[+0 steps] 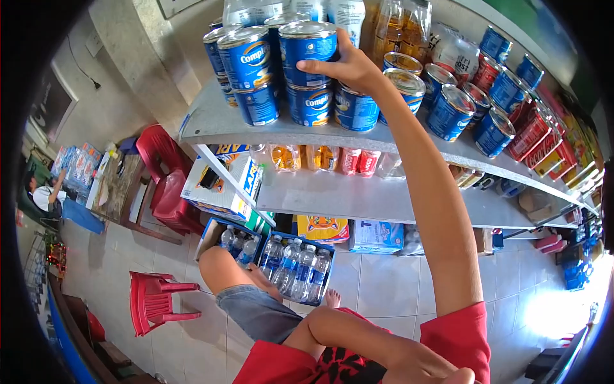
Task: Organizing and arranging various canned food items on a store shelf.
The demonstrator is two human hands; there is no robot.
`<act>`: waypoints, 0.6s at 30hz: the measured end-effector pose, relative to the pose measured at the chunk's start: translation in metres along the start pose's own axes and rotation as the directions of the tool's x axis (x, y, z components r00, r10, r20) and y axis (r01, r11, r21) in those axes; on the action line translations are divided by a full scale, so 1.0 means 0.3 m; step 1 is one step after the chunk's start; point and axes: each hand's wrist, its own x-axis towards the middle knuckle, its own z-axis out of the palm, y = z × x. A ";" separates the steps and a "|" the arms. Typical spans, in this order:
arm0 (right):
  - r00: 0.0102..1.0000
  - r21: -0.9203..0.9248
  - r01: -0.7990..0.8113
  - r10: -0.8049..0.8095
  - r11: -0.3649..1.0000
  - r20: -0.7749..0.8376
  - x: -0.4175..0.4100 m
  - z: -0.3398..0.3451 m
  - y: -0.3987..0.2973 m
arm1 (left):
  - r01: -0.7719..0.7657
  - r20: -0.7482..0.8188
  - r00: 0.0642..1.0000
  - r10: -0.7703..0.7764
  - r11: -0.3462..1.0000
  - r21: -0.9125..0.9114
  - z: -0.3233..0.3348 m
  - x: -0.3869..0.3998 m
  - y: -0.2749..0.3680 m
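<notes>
My right hand [348, 62] is closed around a blue tin can [307, 53] with a silver lid. Its thumb lies across the front of the can and the other fingers are mostly hidden behind it. This can sits directly above another blue can [309, 105] on the grey metal shelf [297, 132]. To its left stands a stack with a similar can [244, 57] on top; to its right, a single blue can [356, 110] stands beneath my wrist. My left arm is bent across my red shirt. My left hand [431, 369] is partly cut off at the bottom edge, its fingers mostly out of view.
Wrapped amber bottles [403, 31] and more cans [451, 113] line the upper shelf. Packs of drinks [324, 158] rest on the lower shelf. By my legs is a blue-edged box of water bottles [292, 269]. Red plastic chairs [163, 302] and a seated person [48, 197] are left.
</notes>
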 end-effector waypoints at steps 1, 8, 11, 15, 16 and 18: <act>1.000 -0.007 0.012 -0.012 1.000 -0.002 -0.002 0.004 -0.002 | -0.019 -0.009 1.000 0.019 1.000 0.006 0.001 0.001 -0.006; 0.998 -0.018 0.041 -0.040 0.999 0.054 0.015 -0.015 0.034 | -0.154 -0.034 0.987 0.157 0.985 0.078 -0.024 -0.004 -0.048; 1.000 -0.053 -0.002 0.003 0.999 0.015 0.002 0.004 0.008 | -0.171 0.048 0.985 0.164 0.956 0.240 -0.032 -0.011 -0.063; 0.999 -0.104 0.035 -0.037 0.994 -0.015 0.012 -0.006 0.024 | -0.234 0.195 0.967 0.161 0.863 0.449 -0.037 -0.028 -0.085; 0.999 -0.093 0.042 -0.044 0.995 -0.012 0.012 -0.012 0.029 | -0.185 0.123 0.981 0.148 0.903 0.387 -0.028 -0.037 -0.092; 0.999 -0.100 0.032 -0.029 0.994 0.025 0.012 -0.016 0.023 | -0.142 0.055 0.990 0.131 0.938 0.317 -0.020 -0.041 -0.089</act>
